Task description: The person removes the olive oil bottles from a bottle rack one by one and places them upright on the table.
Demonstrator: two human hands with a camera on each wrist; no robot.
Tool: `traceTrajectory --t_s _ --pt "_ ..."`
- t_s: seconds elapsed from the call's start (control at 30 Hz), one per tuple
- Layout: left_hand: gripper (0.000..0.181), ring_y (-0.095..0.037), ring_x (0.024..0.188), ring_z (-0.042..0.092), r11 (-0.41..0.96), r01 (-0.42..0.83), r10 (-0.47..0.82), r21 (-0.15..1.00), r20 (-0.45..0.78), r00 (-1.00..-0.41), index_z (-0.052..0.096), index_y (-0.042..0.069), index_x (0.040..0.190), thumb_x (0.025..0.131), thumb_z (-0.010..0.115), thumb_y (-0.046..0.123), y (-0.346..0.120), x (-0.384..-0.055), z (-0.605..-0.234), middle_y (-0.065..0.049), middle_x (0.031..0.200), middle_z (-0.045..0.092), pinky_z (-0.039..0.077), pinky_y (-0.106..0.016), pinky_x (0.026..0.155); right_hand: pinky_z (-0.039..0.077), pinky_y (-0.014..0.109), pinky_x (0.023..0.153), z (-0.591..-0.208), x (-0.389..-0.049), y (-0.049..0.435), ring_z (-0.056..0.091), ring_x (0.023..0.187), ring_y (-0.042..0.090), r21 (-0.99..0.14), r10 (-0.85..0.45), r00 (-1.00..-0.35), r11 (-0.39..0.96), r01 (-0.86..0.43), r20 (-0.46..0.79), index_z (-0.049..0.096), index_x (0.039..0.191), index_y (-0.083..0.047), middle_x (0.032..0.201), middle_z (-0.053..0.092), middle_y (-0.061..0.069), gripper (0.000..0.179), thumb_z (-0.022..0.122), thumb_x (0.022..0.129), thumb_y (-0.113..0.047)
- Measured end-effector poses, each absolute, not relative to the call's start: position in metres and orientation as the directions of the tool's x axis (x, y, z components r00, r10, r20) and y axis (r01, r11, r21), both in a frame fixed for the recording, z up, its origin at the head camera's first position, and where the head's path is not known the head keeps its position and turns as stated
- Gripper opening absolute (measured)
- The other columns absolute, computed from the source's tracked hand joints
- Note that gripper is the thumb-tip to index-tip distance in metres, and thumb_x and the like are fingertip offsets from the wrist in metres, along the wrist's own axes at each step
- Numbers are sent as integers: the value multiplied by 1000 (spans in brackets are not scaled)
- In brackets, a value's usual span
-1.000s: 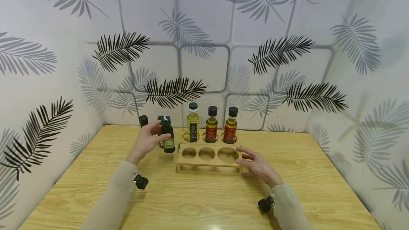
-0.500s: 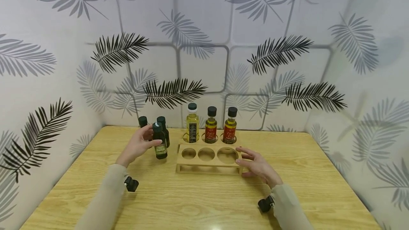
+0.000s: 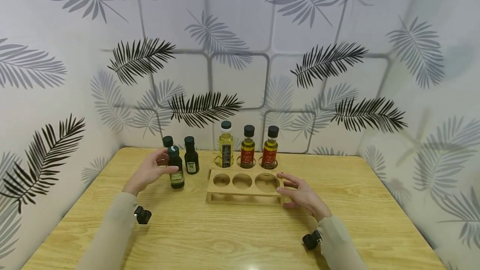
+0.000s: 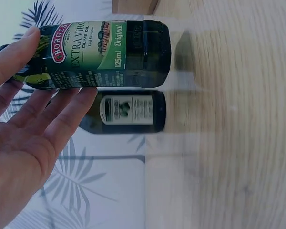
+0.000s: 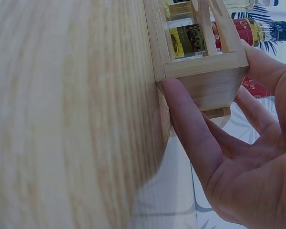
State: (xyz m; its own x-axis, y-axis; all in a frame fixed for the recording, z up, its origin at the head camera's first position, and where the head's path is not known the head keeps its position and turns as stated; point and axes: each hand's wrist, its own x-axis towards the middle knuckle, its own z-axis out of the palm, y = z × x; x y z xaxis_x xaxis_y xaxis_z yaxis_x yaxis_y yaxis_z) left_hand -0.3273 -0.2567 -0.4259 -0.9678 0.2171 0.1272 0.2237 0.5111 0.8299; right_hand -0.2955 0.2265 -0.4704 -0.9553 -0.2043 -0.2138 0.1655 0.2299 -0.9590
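Observation:
In the head view my left hand (image 3: 147,172) grips a dark green olive oil bottle (image 3: 176,174) upright, thumb on one side and fingers on the other. Its label reads extra virgin in the left wrist view, where the bottle (image 4: 109,55) appears slightly above the table. Two similar dark bottles stand close by: one (image 3: 191,159) to its right, another (image 3: 167,141) mostly hidden behind it. My right hand (image 3: 301,195) holds the right end of a wooden bottle rack (image 3: 245,193). In the right wrist view its fingers span the rack's end panel (image 5: 209,86).
Behind the rack's front row of bare round holes stand a pale yellow oil bottle (image 3: 226,145) and two red-labelled bottles, a middle one (image 3: 248,149) and a right one (image 3: 270,149). The wooden table (image 3: 240,232) meets a leaf-patterned wall (image 3: 240,82) at the back.
My left hand has carried the olive oil bottle leftward and slightly nearer, uncovering one dark bottle and covering more of the other. The right hand and rack have stayed put.

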Motion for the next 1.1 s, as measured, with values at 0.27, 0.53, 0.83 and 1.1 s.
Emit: traceTrajectory --t_s 0.27,0.53,0.83,1.1 --pt "97 -43 131 45 503 168 166 848 96 -981 19 3 157 86 76 35 -276 -326 -430 -26 145 43 43 -58 103 59 44 81 -471 -294 226 43 135 43 -958 -201 -954 226 176 -222 45 148 -24 157 25 23 64 72 90 -29" --pt "99 -46 134 40 516 138 118 845 90 -989 13 4 158 88 74 39 -296 -327 -432 -29 150 35 39 -61 105 59 45 82 -471 -295 226 40 137 44 -959 -203 -953 220 178 -223 46 147 -25 157 25 22 65 73 89 -31" --pt "96 -49 135 37 519 125 84 846 95 -992 11 3 158 91 72 34 -310 -333 -433 -32 150 31 37 -62 106 59 45 82 -470 -294 227 40 137 43 -958 -201 -954 222 179 -224 46 148 -25 158 25 23 63 72 91 -29" --pt "94 -50 139 30 476 111 50 872 99 -994 8 5 158 93 69 33 -313 -336 -437 -32 155 24 34 -63 108 59 44 81 -470 -293 229 38 138 43 -957 -193 -956 232 174 -221 47 147 -25 157 26 23 63 73 90 -29"
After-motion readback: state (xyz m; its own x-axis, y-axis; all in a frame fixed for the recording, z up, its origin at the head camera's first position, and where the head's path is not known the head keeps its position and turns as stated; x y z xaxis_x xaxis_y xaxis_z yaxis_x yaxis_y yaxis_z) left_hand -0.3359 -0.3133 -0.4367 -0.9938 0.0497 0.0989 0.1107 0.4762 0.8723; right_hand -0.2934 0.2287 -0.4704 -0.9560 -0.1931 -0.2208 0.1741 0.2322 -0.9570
